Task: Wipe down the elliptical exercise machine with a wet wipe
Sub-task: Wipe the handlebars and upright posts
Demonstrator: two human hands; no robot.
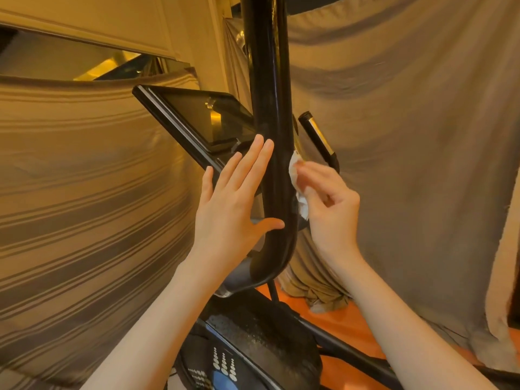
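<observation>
Hidden: we lose the top of the black handlebar tube (267,108) at the upper edge of the view, and the far side of it, where the wipe presses, is out of our sight.
Hard to make out: the dark console screen (208,119) shows only reflections; we cannot read it.
Cut off: the pedal area (253,342) runs out at the bottom edge.
Wet wipe: the white wet wipe (298,190) sits bunched against the right side of the tube, partly covered by fingers.
Right hand: our right hand (329,204) has its grip curled, pinching the wipe between thumb and fingers.
Left hand: our left hand (236,201) lies flat with fingers straight against the tube's left side, thumb touching the tube front.
Behind: draped cloth (408,136) hangs around the machine, and a short second grip bar (318,139) stands just beside the tube.
</observation>
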